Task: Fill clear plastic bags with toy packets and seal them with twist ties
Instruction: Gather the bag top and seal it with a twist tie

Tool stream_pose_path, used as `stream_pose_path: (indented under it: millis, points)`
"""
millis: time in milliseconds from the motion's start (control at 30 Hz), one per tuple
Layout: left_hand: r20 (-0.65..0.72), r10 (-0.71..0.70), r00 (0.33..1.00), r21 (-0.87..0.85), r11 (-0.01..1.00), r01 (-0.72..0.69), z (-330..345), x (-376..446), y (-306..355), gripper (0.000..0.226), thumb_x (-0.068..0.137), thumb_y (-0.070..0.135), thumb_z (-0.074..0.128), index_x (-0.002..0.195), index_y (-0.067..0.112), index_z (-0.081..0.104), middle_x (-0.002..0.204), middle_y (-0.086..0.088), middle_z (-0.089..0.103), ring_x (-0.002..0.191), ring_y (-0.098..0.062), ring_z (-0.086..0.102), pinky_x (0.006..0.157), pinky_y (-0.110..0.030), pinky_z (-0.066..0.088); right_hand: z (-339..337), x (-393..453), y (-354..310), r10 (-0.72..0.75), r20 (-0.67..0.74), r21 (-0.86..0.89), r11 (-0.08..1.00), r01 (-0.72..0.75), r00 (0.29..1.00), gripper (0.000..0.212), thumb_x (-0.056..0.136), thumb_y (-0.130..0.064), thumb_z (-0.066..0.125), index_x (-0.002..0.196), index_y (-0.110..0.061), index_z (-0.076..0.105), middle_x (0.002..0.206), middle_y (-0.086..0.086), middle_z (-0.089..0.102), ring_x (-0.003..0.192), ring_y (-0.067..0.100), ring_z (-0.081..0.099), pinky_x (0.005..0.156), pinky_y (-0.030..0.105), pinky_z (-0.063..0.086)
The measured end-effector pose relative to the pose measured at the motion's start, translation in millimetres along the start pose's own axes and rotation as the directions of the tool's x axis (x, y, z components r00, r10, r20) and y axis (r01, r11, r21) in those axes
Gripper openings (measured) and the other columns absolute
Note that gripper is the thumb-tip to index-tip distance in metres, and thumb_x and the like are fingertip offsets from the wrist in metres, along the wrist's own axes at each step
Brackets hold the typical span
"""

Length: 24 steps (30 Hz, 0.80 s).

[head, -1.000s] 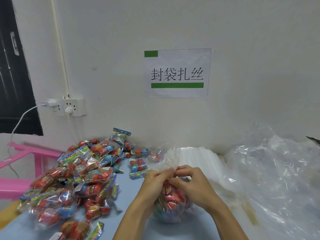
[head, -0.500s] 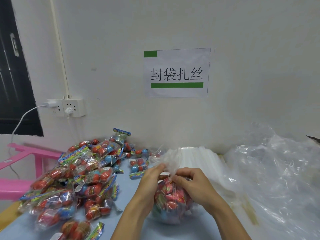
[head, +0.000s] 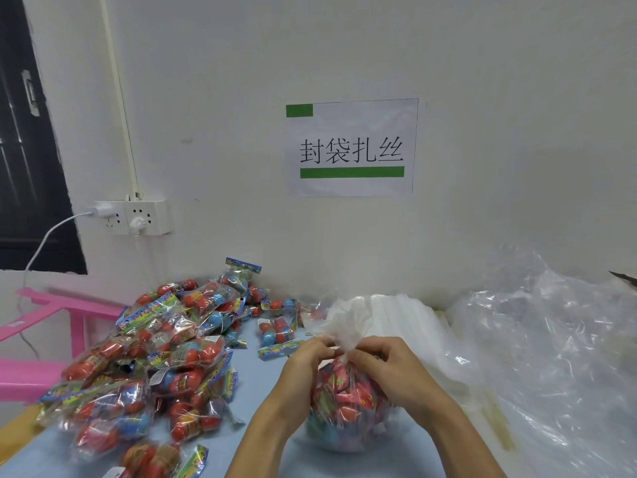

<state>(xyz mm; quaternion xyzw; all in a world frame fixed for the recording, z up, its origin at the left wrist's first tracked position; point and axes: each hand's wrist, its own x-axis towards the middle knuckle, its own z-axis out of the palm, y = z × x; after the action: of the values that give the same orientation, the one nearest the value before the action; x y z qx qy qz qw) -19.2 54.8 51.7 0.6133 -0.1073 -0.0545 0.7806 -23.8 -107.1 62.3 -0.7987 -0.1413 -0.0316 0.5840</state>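
Observation:
A clear plastic bag (head: 348, 405) stuffed with red and blue toy packets stands on the light blue table (head: 262, 377) in front of me. Its gathered neck (head: 346, 326) sticks up between my hands. My left hand (head: 303, 367) pinches the neck from the left. My right hand (head: 389, 367) pinches it from the right, fingers curled. I cannot make out a twist tie; the fingers hide the neck's narrowest part. A big heap of loose toy packets (head: 151, 360) lies to the left.
A stack of white flat bags (head: 406, 315) lies behind the filled bag. Crumpled clear plastic sheeting (head: 551, 357) covers the right side. A pink plastic frame (head: 51, 312) stands at the left edge. A wall socket (head: 134, 217) and paper sign (head: 351, 148) hang on the wall.
The bag's neck has been drawn up and gathered tighter. Both hands have shifted slightly higher on it, and the loose top now fans out above my fingers.

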Motion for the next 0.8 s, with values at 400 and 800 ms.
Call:
stream_pose_path:
  millis: [400, 800]
  points:
    - [-0.012, 0.148, 0.989, 0.206, 0.968, -0.142, -5.2, -0.3, -8.5, 0.036, 0.079, 0.016, 0.078, 0.113, 0.015, 0.065, 0.104, 0.001, 0.075, 0.102, -0.016, 0.071, 0.078, -0.027, 0.057, -0.4, 1.5, 1.9, 0.006, 0.013, 0.042, 0.999, -0.007, 1.0, 0.023, 0.096, -0.011, 0.06, 0.082, -0.013, 0.078, 0.079, 0.006, 0.074, 0.074, 0.017, 0.068, 0.075, 0.034, 0.057]
    - [-0.024, 0.216, 0.976, 0.234, 0.95, -0.205, -8.8, -1.1, -10.5, 0.027, 0.081, 0.008, 0.078, 0.105, 0.009, 0.065, 0.102, -0.008, 0.073, 0.1, -0.019, 0.07, 0.079, -0.024, 0.055, -1.6, 0.5, 2.0, 0.029, 0.023, 0.045, 0.999, -0.03, 0.999, 0.028, 0.098, -0.014, 0.058, 0.078, -0.017, 0.078, 0.075, 0.004, 0.073, 0.071, 0.012, 0.067, 0.069, 0.029, 0.056]
